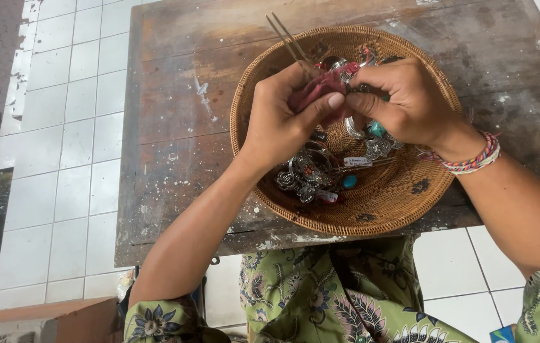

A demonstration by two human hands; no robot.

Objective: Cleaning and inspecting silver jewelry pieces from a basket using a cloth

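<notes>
My left hand [282, 121] pinches a pink-red cloth [321, 87] together with thin metal tweezers [287, 39] whose two prongs stick up past my fingers. My right hand [410, 101] grips a silver jewellery piece [354, 79] against the cloth. Both hands hover over a round woven basket [403, 190]. In the basket lie several ornate silver jewellery pieces [308, 174] with turquoise stones [349, 181]. A braided bracelet [473, 162] circles my right wrist.
The basket rests on a worn, paint-stained wooden table [181, 127]. White tiled floor [66, 127] surrounds the table. My lap in green floral fabric [333, 298] is at the near edge. A brown box corner [47, 321] sits bottom left.
</notes>
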